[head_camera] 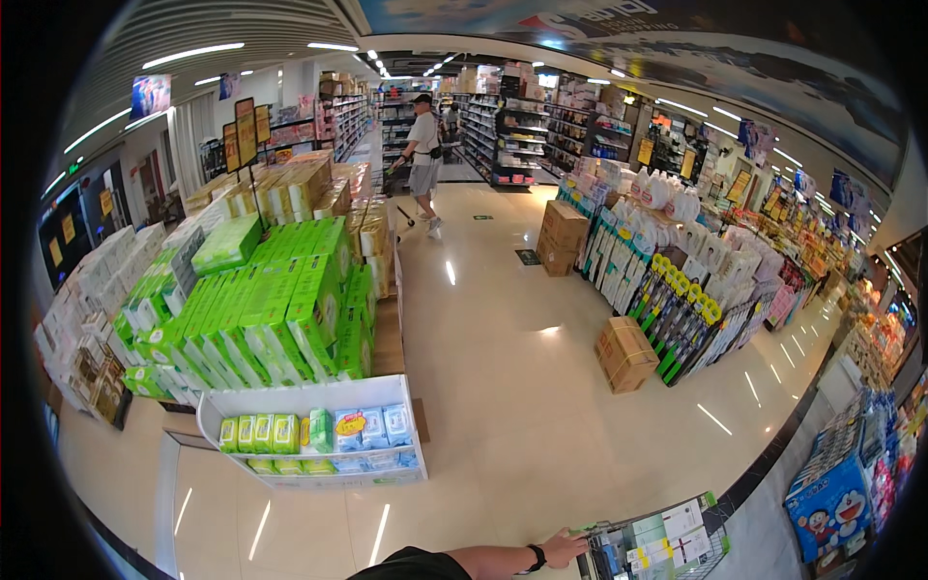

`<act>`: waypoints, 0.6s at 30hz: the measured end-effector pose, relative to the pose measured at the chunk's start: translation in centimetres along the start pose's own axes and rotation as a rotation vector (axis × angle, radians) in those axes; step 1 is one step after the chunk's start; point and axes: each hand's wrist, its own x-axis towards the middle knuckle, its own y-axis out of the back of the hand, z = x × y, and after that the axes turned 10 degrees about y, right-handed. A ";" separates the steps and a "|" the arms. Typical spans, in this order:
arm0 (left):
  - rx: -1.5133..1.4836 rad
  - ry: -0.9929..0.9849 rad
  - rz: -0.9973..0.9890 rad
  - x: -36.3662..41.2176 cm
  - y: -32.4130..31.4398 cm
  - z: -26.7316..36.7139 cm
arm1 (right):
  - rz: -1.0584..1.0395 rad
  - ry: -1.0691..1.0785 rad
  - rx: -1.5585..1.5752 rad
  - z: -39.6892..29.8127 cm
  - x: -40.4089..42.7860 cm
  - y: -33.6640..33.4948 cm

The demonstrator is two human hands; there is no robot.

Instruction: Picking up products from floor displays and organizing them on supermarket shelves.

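Note:
My left hand (564, 547), with a dark band at the wrist, reaches in from the bottom edge and rests around the handle end of a wire shopping cart (714, 500). Green plastic trims the cart's corners. Inside lie several white and pale green boxes (681, 520), some with yellow patches, and a dark blue-grey package (610, 554) near the handle. The lower part of the cart is cut off by the frame. My right hand is out of view.
A white display shelf (312, 467) of wipes packs fronts stacked green tissue packs (268, 319) on the left. Cartons (627, 354) stand on the floor beside a mop and bottle display (667, 304). A person (423, 145) walks with a cart farther up the aisle. A blue cartoon-printed box (830, 511) sits right.

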 end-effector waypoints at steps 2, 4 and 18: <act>0.038 0.103 -0.090 -1.0 0.8 1.3 | -0.006 0.056 0.026 0.0 -0.1 -1.0; 0.026 0.192 -0.038 -2.6 0.0 1.1 | -0.031 0.144 0.042 -1.1 -0.2 -1.6; 0.357 0.526 0.128 -18.8 -4.9 4.6 | -0.161 0.688 0.387 -3.9 -5.2 -8.5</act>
